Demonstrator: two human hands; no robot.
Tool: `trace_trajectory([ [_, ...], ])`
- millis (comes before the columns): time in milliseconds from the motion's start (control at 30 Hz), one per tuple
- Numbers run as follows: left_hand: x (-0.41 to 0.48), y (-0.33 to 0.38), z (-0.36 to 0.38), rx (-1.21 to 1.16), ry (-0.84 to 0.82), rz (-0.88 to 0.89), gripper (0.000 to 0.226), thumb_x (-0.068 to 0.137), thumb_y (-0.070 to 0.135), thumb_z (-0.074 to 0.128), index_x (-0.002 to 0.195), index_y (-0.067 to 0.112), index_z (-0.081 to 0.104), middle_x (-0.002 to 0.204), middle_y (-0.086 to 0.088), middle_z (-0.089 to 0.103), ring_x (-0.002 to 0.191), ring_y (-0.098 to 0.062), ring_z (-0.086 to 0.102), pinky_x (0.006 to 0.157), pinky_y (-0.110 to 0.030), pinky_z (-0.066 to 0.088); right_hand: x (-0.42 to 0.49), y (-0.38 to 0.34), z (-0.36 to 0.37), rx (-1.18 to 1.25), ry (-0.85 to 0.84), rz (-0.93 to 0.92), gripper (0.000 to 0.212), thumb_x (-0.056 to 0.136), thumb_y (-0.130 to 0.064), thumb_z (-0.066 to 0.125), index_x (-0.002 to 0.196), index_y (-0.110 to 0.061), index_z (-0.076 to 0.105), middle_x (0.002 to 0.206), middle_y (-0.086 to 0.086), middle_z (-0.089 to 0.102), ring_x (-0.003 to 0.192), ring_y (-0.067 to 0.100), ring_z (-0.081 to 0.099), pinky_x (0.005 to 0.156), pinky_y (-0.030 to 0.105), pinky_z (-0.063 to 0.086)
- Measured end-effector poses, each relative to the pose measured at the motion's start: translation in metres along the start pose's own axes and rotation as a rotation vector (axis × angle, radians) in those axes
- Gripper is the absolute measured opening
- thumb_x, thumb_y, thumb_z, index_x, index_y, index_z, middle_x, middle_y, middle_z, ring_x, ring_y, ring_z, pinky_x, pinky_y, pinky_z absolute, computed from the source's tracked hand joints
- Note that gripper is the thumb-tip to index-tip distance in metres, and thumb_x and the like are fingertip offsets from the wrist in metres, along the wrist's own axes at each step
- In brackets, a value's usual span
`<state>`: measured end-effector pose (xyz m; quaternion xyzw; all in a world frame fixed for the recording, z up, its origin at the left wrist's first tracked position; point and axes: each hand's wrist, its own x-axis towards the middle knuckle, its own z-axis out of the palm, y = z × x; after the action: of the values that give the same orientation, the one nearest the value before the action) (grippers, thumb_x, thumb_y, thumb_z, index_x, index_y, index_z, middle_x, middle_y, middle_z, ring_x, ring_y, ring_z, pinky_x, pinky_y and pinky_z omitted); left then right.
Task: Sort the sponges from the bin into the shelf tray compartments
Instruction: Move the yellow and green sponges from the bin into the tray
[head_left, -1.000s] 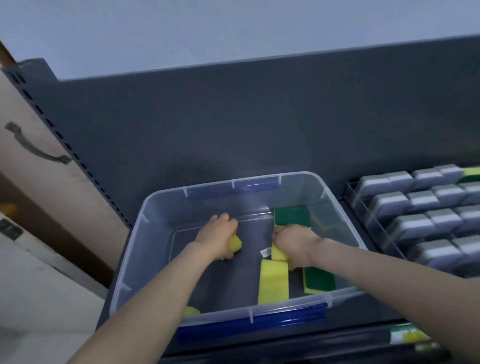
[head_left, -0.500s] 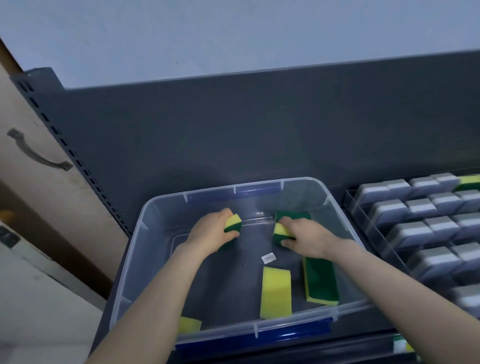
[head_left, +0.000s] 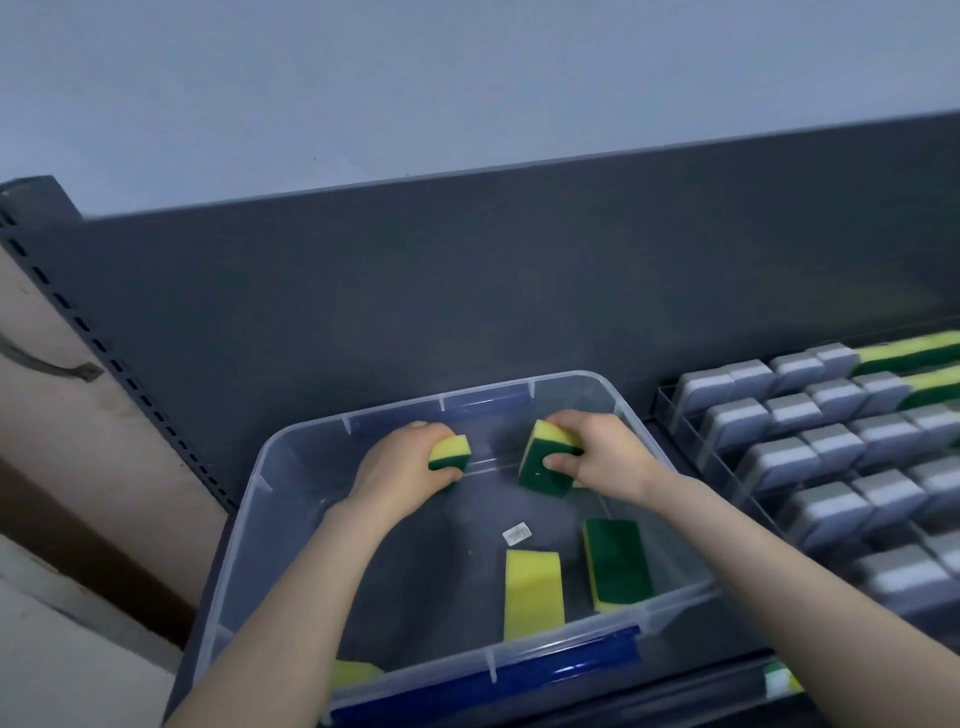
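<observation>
A clear plastic bin (head_left: 249, 525) with blue handles stands on the dark shelf. My left hand (head_left: 400, 470) grips a yellow-and-green sponge (head_left: 451, 453) above the bin's far side. My right hand (head_left: 597, 452) grips a second yellow-and-green sponge (head_left: 540, 465), tilted with its green face toward me. On the bin floor lie a yellow-side-up sponge (head_left: 533, 592), a green-side-up sponge (head_left: 618, 564) and another yellow one (head_left: 353, 673) at the near left corner. The shelf tray (head_left: 662, 410) at the right holds rows of grey sponges (head_left: 826, 441).
Yellow-and-green sponges (head_left: 914, 353) fill the tray's far right rows. A small white label (head_left: 517, 533) lies on the bin floor. The shelf's dark back panel (head_left: 467, 286) rises behind the bin. A perforated upright (head_left: 104, 353) and a beige door stand at the left.
Both hands have risen from the bin floor, each with a sponge in its grip. The right hand's sponge has turned its green face toward me. The view has tilted upward.
</observation>
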<state>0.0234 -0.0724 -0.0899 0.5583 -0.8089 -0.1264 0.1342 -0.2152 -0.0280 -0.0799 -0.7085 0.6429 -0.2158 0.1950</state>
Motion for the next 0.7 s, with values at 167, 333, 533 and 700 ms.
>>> trace_trajectory([
  [167,-0.003,0.023,-0.017,-0.045,0.059,0.048,0.029,0.081,0.034,0.069,0.108,0.032,0.06,0.104,0.012,0.062,0.098,-0.015,0.055,0.069,-0.029,0.042,-0.019,-0.004,-0.016,0.005,0.096,0.021,0.032,0.079,-0.025,0.072,0.108,-0.02,0.059,0.095,-0.004,0.067,0.089,0.018,0.061,0.081,0.03,0.047],
  [333,-0.004,0.054,-0.034,-0.102,0.088,0.131,0.029,0.079,0.035,0.072,0.106,0.034,0.06,0.095,0.012,0.059,0.088,-0.015,0.052,0.069,-0.031,0.044,-0.046,-0.008,-0.037,0.029,0.196,0.048,0.034,0.078,-0.026,0.072,0.11,-0.022,0.06,0.097,-0.004,0.068,0.09,0.017,0.062,0.083,0.033,0.049],
  [533,0.001,0.096,-0.036,-0.128,0.1,0.239,0.032,0.079,0.038,0.072,0.108,0.035,0.059,0.096,0.014,0.06,0.093,-0.014,0.054,0.075,-0.033,0.046,-0.081,-0.004,-0.071,0.083,0.33,0.129,0.035,0.08,-0.025,0.072,0.114,-0.022,0.062,0.096,-0.007,0.067,0.092,0.011,0.06,0.078,0.023,0.042],
  [700,0.009,0.138,-0.024,-0.14,0.086,0.297,0.036,0.079,0.037,0.073,0.113,0.033,0.06,0.102,0.013,0.061,0.099,-0.017,0.056,0.076,-0.03,0.042,-0.104,0.015,-0.098,0.048,0.432,0.192,0.038,0.08,-0.025,0.072,0.117,-0.022,0.061,0.091,-0.012,0.059,0.091,0.009,0.055,0.074,0.019,0.035],
])
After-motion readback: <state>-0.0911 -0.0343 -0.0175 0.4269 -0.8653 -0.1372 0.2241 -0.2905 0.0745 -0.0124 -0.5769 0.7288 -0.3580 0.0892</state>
